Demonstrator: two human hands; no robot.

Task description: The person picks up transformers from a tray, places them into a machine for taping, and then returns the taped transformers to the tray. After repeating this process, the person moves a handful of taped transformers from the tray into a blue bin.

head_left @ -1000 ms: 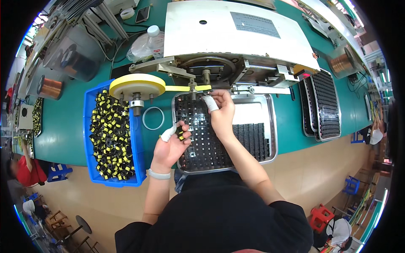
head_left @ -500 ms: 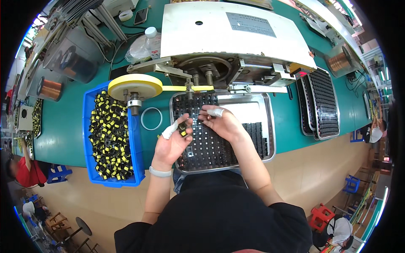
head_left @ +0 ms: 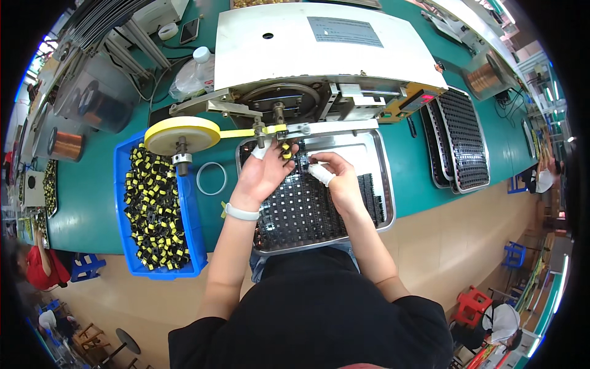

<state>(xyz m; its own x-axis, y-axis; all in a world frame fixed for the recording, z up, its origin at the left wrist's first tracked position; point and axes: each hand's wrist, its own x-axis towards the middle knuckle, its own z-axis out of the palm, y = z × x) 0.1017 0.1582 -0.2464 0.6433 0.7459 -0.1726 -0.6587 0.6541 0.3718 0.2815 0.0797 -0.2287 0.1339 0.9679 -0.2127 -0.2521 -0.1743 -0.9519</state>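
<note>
My left hand [head_left: 263, 177], with white tape on its thumb, is raised palm-up below the winding machine's spindle. Its fingers curl around small black coil bobbins wrapped in yellow tape [head_left: 286, 151]; how many is unclear. My right hand [head_left: 342, 184], a white wrap on one finger, is pinched over the tray; a small dark part seems to be at its fingertips, too small to name. Beneath both hands lies a metal tray [head_left: 388, 184] with rows of black bobbins [head_left: 295, 212]. Yellow tape runs from a tape roll [head_left: 183, 132] to the spindle [head_left: 279, 114].
The white-topped machine [head_left: 270, 55] spans the far side. At left stands a blue bin [head_left: 200, 246] full of yellow-taped bobbins, beside a pale ring [head_left: 212, 178]. Stacked trays [head_left: 458, 138] sit at right. Copper wire spools [head_left: 65, 144] and a plastic bottle [head_left: 203, 61] stand farther back.
My left hand has moved forward and right with the taped bobbins, up close to the spindle. My right hand has shifted slightly right, its fingers now bent into a pinch. The view has shifted a little.
</note>
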